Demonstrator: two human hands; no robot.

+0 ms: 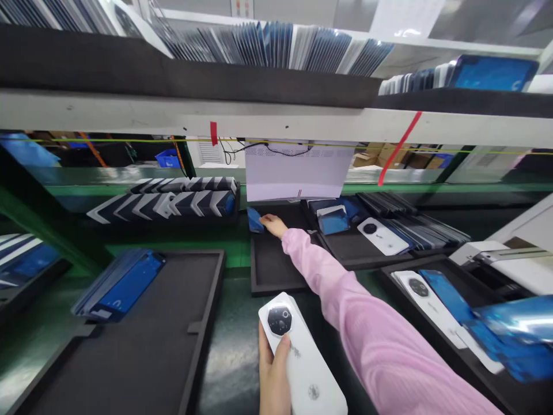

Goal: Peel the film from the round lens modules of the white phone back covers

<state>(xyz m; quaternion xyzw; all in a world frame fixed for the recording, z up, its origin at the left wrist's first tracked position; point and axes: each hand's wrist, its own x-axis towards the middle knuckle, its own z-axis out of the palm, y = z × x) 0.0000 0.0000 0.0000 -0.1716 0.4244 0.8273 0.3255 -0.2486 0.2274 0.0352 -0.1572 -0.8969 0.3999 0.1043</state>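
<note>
White phone cover [302,357], left hand [273,374] holding

My left hand [273,369] holds a phone back cover [302,357] close in front of me, while my right hand [272,223] reaches forward to a small pad [254,220] at the far edge of the middle tray [272,271]. A long tray [142,346] holding a stack of film sheets [121,283] lies to the left, and trays of more covers [382,235] lie to the right, all under a shelf [276,118].
</note>
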